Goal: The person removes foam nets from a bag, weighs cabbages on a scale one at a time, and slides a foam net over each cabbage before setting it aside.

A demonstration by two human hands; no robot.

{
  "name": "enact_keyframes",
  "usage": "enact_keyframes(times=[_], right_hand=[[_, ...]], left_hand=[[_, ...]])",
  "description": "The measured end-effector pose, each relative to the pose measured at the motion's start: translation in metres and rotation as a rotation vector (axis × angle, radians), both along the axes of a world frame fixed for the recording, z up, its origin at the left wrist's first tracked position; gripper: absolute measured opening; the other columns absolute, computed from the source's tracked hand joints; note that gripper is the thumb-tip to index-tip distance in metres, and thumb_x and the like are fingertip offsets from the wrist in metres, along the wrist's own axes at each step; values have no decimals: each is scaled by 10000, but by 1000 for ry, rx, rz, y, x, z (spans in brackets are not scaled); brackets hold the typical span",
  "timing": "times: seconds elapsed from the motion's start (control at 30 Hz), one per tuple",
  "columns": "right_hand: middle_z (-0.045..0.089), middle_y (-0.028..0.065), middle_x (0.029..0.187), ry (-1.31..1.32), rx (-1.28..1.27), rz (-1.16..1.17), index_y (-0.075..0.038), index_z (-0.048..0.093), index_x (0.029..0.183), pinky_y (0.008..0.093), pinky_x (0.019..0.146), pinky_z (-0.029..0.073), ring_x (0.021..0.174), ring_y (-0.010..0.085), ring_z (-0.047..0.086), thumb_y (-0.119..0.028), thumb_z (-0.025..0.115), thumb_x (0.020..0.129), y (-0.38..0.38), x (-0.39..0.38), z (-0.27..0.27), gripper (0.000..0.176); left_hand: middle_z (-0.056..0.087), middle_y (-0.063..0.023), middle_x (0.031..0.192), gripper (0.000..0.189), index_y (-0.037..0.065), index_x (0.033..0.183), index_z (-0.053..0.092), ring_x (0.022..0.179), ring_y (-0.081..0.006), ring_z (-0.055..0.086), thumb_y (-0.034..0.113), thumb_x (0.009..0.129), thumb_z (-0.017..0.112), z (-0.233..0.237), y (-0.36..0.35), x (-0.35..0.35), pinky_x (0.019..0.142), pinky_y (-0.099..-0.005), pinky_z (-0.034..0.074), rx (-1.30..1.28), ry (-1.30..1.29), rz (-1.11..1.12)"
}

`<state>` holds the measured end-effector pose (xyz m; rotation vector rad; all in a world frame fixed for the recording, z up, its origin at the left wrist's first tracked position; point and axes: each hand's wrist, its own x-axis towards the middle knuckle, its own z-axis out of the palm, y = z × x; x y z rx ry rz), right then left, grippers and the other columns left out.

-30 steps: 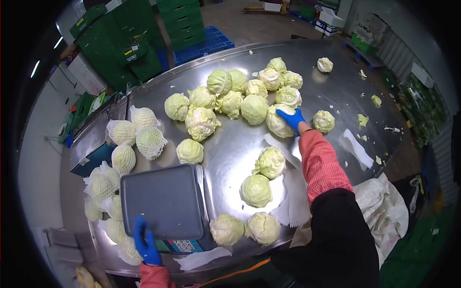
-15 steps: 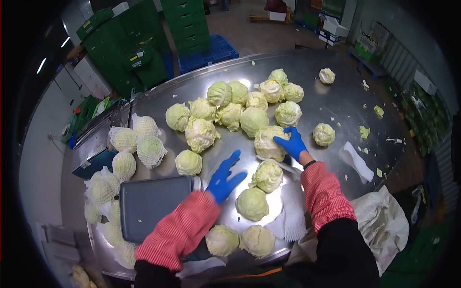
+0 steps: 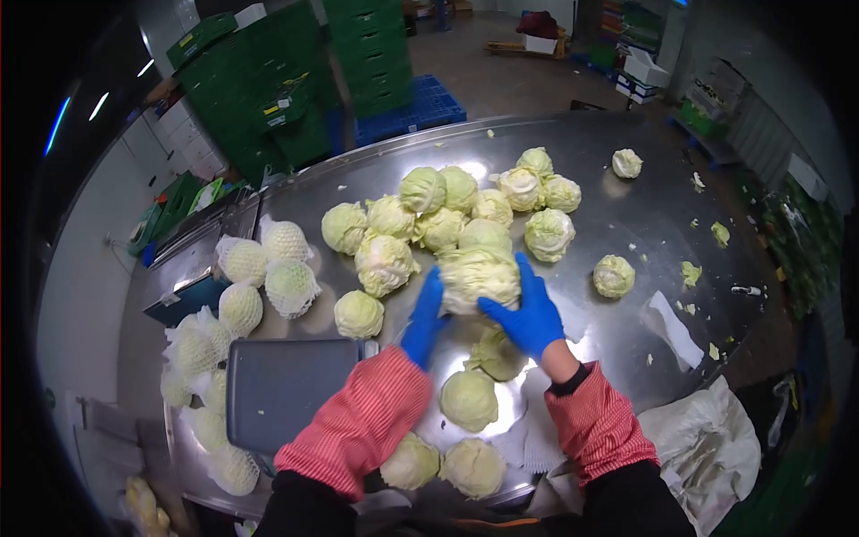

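Observation:
Between my two blue-gloved hands is a pale green cabbage (image 3: 480,281), held above the steel table (image 3: 591,210). My left hand (image 3: 426,318) presses on its left side, and my right hand (image 3: 530,313) wraps its right side with the thumb across the front. Just beneath them lies a partly hidden cabbage (image 3: 497,354), with another round cabbage (image 3: 469,400) nearer to me. Beyond the held one, a group of loose cabbages (image 3: 386,264) spreads across the table. A single small cabbage (image 3: 358,314) sits left of my left hand.
Net-wrapped cabbages (image 3: 292,287) line the left side around a dark grey tray (image 3: 291,394). White netting (image 3: 537,430) lies near the front edge, a white strip (image 3: 671,331) at right. Leaf scraps dot the right side. Green crates (image 3: 369,58) stand behind the table.
My left hand has moved onto the cabbage that my right hand was touching. Both hands now hold it, shifted slightly left and lifted. The view has tilted a little.

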<state>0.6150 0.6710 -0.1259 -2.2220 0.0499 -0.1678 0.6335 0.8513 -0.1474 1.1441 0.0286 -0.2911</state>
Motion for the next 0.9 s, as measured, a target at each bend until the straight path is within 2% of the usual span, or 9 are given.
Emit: enact_keyframes(times=[0.23, 0.43, 0.5, 0.57, 0.67, 0.73, 0.83, 0.87, 0.9], right_hand=[[470, 294, 1167, 43, 162, 453, -13, 188, 1411, 404, 895, 429, 1049, 411, 525, -512, 670, 732, 146, -72, 26, 970], [520, 192, 1168, 59, -11, 648, -69, 304, 1385, 362, 870, 445, 989, 293, 563, -461, 598, 818, 156, -60, 0, 749], [536, 181, 1155, -36, 245, 332, -76, 446, 1256, 413, 843, 448, 995, 347, 551, -445, 546, 846, 106, -14, -48, 560], [611, 176, 924, -207, -165, -109, -45, 529, 1106, 403, 730, 468, 848, 325, 596, -363, 581, 840, 23, 18, -55, 418], [615, 163, 1001, 5, -875, -496, -50, 553, 1004, 430, 733, 471, 880, 340, 603, -449, 614, 772, -97, 37, -121, 466], [612, 160, 1027, 501, -852, -420, -66, 545, 983, 426, 739, 471, 909, 330, 606, -385, 598, 799, -125, 21, -132, 372], [619, 159, 1029, 101, -607, -255, -78, 542, 999, 438, 727, 470, 930, 305, 610, -316, 569, 831, -107, 2, -120, 292], [597, 205, 997, 127, -438, -162, -60, 529, 1070, 436, 749, 463, 894, 402, 571, -279, 536, 854, -91, -4, -97, 307], [623, 185, 887, 123, -101, -79, -48, 516, 1123, 390, 694, 483, 795, 334, 614, -246, 533, 862, -77, -10, -84, 328]], left_hand=[[358, -132, 1381, 623, 59, 1406, 226, 1253, -257, 389, 355, 921, 482, 66, 132, -133, 1044, -387, 330, -65, -149, 237], [381, -137, 1365, 567, 30, 1365, 317, 1244, -240, 394, 347, 925, 481, 6, 215, -172, 1030, -354, 334, 149, 41, 419], [382, -137, 1363, 573, 14, 1362, 316, 1244, -236, 388, 341, 923, 486, 2, 218, -178, 1027, -346, 325, 361, -72, 532], [383, -135, 1360, 573, 0, 1358, 318, 1238, -229, 389, 326, 921, 492, 13, 216, -185, 1019, -342, 319, 725, -238, 684], [399, -136, 1351, 541, -2, 1350, 344, 1179, -218, 437, 274, 910, 499, 60, 173, -208, 980, -344, 344, 937, -498, 728], [559, -114, 1122, 410, -10, 1267, 468, 970, -190, 550, 184, 906, 475, 54, 153, -219, 864, -310, 419, 791, -591, 422], [623, -63, 836, 315, -2, 1137, 589, 772, -136, 578, 194, 919, 473, 48, 94, -213, 744, -249, 460, 723, -430, -52], [625, -57, 847, 317, 16, 1117, 608, 770, -101, 564, 230, 921, 479, 52, 69, -212, 712, -236, 457, 423, -58, -82], [627, -55, 860, 337, 27, 1116, 611, 764, -93, 560, 261, 933, 452, 42, 61, -201, 680, -226, 447, 389, 48, -188]])
